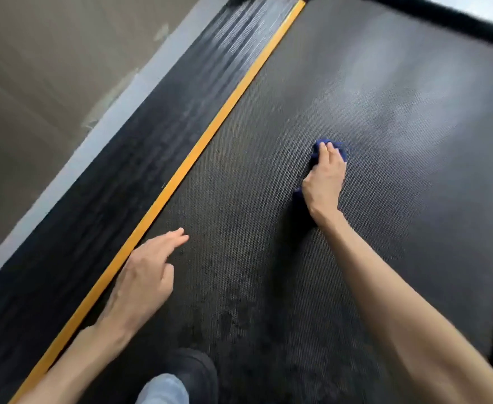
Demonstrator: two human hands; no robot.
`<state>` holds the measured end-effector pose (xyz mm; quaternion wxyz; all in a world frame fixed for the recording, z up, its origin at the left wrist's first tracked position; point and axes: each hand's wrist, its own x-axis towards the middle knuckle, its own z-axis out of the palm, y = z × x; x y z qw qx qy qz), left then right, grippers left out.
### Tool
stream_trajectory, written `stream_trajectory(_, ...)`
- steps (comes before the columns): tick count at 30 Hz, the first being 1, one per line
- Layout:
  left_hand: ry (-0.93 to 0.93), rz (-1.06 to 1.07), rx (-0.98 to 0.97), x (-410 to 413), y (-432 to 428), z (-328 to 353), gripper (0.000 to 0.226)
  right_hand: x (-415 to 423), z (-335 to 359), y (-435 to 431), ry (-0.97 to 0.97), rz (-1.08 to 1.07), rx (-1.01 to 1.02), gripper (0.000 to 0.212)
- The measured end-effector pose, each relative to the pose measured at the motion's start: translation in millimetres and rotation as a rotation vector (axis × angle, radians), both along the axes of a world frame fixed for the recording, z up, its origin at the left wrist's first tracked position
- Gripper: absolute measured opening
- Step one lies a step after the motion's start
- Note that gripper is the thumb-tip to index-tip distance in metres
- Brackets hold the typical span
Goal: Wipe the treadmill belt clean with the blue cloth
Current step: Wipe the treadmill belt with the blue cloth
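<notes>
While wiping was mid-course, right hand (pixel 324 182) pressed crumpled dark-blue cloth (pixel 316 150), fingers flat, centre-right on black textured treadmill belt (pixel 268 258). Left hand (pixel 146 275) lay loose, empty, lower left. Blotches at lower centre apparently remained.

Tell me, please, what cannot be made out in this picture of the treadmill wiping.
Head view: blue cloth, mostly covered by the right hand pressing it; its full shape is hidden.
Head view: left hand, palm down; whether it touches the treadmill belt cannot be told.
Head view: dark shoe, partly covered by the trouser leg, which the lower edge cuts off.
Head view: ribbed side rail, blurred; its grooves smear.
</notes>
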<state>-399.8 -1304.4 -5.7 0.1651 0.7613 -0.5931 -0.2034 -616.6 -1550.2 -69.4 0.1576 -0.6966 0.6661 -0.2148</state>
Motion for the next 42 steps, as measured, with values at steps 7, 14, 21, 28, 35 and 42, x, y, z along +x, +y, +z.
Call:
stream_trajectory(7,-0.023,0.019,0.182,24,26,-13,0.057,119,-18,131,0.079,1.376,0.024,0.059)
stream_trajectory(14,-0.009,0.055,0.419,14,30,-6,0.057,85,-6,-23,0.160,0.715,-0.059,0.063)
stream_trajectory(21,0.012,0.086,0.382,3,47,-9,0.060,120,-7,89,-0.029,0.778,-0.051,0.057)
stream_trajectory(28,-0.053,0.200,0.367,1,38,-3,0.040,67,-5,149,0.175,1.410,-0.079,0.055)
stream_trajectory(35,-0.056,0.192,0.364,-4,40,-3,0.040,65,-1,48,0.060,0.392,-0.029,0.055)
stream_trajectory(42,-0.073,0.229,0.370,8,38,-3,0.031,60,-14,199,0.159,1.216,-0.138,0.058)
